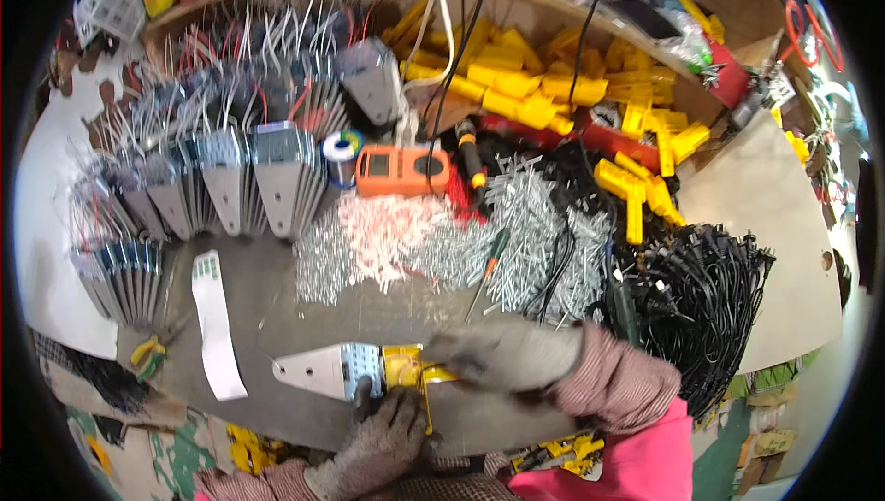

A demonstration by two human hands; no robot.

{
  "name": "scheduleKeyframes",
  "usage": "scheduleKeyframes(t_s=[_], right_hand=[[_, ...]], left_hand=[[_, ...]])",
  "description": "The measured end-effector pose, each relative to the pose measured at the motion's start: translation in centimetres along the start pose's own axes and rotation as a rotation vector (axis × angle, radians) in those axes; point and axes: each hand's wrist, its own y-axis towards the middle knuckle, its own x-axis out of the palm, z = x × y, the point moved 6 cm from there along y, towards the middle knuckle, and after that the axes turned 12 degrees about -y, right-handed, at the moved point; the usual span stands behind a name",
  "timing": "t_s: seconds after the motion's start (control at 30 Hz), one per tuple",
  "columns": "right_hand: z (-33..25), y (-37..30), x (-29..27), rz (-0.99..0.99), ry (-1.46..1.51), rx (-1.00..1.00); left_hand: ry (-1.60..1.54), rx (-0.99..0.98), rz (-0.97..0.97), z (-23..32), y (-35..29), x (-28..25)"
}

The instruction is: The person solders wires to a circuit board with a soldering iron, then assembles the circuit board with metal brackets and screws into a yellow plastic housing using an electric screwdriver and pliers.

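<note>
A pointed, flat grey metal piece (318,369) with a shiny bluish rear section and a yellow plastic body (402,367) lies on the work surface in front of me, tip to the left. My left hand (383,436), in a dark grey glove, is closed on its near side, thumb at the bluish section and fingers by the yellow body. From the right, my gloved right hand (507,355) reaches over the yellow end. Motion smears its fingers, so what they hold cannot be made out. Beside the piece on the left lies a white paper strip (218,335).
Similar grey pointed pieces with wires (286,178) stand in rows at back left. Behind my hands spread loose screws (521,234), pale small parts (387,229), a screwdriver (489,266) and an orange multimeter (403,171). Yellow housings (525,95) pile up beyond; black cables (710,307) lie right.
</note>
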Motion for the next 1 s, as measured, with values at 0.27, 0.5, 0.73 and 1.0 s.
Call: scheduleKeyframes(t_s=[0.27, 0.5, 0.73, 1.0], right_hand=[[22.2, 4.2, -17.0, 0.495, -0.941, 0.753], [10.5, -1.3, -19.9, 0.785, -0.621, 0.633], [11.4, -10.2, -9.7, 0.807, -0.074, 0.696], [11.5, -13.1, -7.6, 1.215, -0.031, 0.614]], left_hand=[[-0.113, 0.015, 0.239, 0.6, -0.6, 3.0], [-0.180, -0.001, 0.172, -0.4, -0.7, 2.3], [-0.107, 0.019, 0.116, -0.4, 0.3, 1.2], [-0.144, 0.031, 0.135, -0.4, -0.3, 0.9]])
